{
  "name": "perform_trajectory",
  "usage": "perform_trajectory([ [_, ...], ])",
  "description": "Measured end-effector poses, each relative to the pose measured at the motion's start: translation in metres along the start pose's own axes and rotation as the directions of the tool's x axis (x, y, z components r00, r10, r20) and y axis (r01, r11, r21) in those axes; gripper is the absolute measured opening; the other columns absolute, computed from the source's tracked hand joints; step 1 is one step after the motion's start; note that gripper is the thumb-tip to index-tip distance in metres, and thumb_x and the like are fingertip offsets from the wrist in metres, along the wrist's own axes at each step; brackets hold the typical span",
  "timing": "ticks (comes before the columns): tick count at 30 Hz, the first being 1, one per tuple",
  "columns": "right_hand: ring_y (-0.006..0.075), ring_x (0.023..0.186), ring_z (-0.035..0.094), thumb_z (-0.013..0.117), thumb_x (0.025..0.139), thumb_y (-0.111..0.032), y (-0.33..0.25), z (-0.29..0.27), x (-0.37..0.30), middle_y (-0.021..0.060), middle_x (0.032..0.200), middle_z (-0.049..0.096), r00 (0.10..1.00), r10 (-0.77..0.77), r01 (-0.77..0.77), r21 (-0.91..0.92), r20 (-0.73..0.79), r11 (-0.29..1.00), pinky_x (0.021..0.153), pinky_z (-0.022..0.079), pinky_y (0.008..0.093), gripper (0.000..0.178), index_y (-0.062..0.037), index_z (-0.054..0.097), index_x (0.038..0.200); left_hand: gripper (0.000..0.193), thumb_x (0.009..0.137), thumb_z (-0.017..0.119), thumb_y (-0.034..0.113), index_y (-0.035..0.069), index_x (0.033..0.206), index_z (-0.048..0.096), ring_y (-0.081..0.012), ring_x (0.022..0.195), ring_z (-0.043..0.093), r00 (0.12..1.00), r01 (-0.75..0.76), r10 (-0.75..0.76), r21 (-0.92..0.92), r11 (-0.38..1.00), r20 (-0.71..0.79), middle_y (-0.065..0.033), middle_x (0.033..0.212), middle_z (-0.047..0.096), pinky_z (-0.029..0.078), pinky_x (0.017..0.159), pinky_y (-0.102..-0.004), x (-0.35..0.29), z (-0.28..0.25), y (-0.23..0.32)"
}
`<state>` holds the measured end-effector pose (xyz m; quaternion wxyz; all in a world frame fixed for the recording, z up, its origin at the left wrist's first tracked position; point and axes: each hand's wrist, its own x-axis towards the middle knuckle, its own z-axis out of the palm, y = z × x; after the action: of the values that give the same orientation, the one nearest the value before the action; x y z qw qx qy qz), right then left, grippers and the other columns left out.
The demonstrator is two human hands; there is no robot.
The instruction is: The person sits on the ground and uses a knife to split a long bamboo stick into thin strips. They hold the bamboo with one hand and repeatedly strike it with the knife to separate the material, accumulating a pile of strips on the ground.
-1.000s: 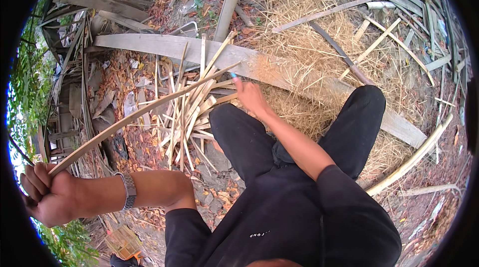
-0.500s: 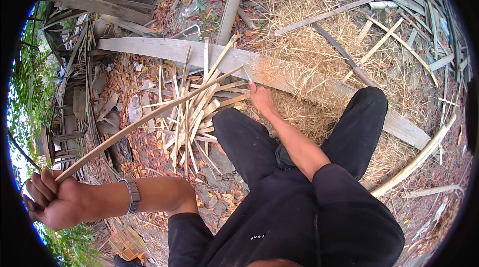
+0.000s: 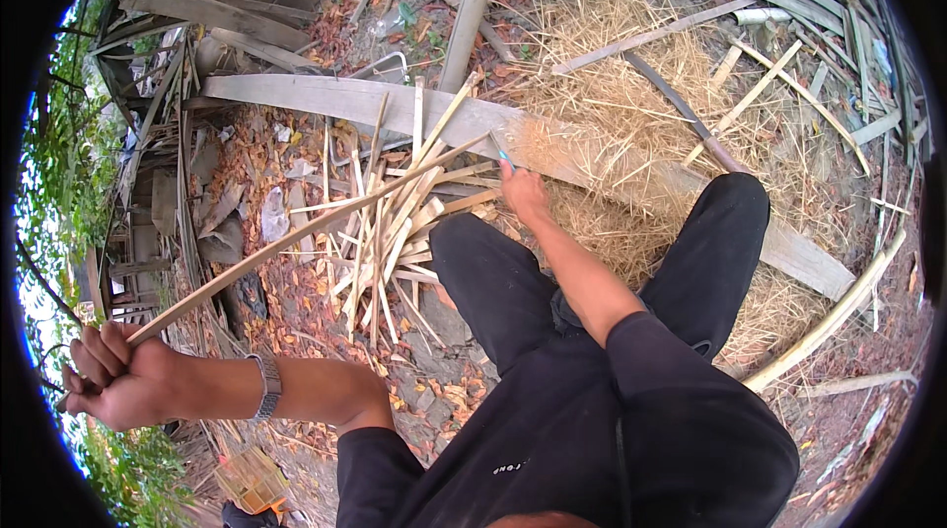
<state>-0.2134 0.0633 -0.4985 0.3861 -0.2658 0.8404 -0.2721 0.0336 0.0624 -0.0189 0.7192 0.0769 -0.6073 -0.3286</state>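
My left hand (image 3: 123, 380), with a metal watch (image 3: 266, 387) on its wrist, is closed round the near end of a long wooden strip (image 3: 296, 235) at the far left. The strip slants up toward the middle, and its far end lies over a grey plank (image 3: 296, 94). At that end my right hand (image 3: 525, 194) is closed on a small knife (image 3: 505, 155) with a light blue handle. The blade appears to meet the strip's tip; exact contact is too small to tell. Several pale split strips (image 3: 385, 242) lie heaped beneath the long one.
Curly straw-coloured shavings (image 3: 612, 44) cover the plank's right half and the ground around it. A machete-like blade (image 3: 671, 89) lies on them. A bow saw frame (image 3: 385, 64) rests behind the plank. A pale curved pole (image 3: 829, 316) lies at right, a yellow crate (image 3: 252, 481) at lower left.
The view has shifted slightly, moving the scene a little right. My left hand sits slightly higher in the picture, still on the strip. My right hand remains at the strip's far end with the knife.
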Motion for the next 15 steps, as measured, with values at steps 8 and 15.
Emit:
perform_trajectory([
  [8,0.0282,0.062,0.057,0.029,0.093,-0.056,0.009,-0.043,-0.055,0.0140,0.064,0.057,0.942,-0.252,0.206,0.210,0.223,0.956,0.062,0.043,0.0398,0.065,0.0031,0.057,0.094,0.032,0.095,0.043,0.030,0.010,0.069,0.044,-0.0050,0.041,0.013,0.992,0.040,-0.021,-0.159,0.986,0.122,0.0051,0.050,0.020,0.011,0.038,-0.0212,-0.007,0.000,-0.003],
  [15,0.0356,0.062,0.054,0.031,0.097,-0.040,-0.083,-0.135,-0.182,0.0196,0.064,0.055,0.726,-0.655,0.478,0.531,0.209,0.699,0.061,0.040,0.0434,0.049,-0.0003,0.052,0.077,0.035,0.098,0.037,0.033,0.010,0.072,0.042,-0.0051,0.044,0.012,0.997,-0.076,0.076,0.011,0.997,-0.009,0.0048,0.054,0.018,0.008,0.036,-0.0208,-0.016,0.041,-0.005],
])
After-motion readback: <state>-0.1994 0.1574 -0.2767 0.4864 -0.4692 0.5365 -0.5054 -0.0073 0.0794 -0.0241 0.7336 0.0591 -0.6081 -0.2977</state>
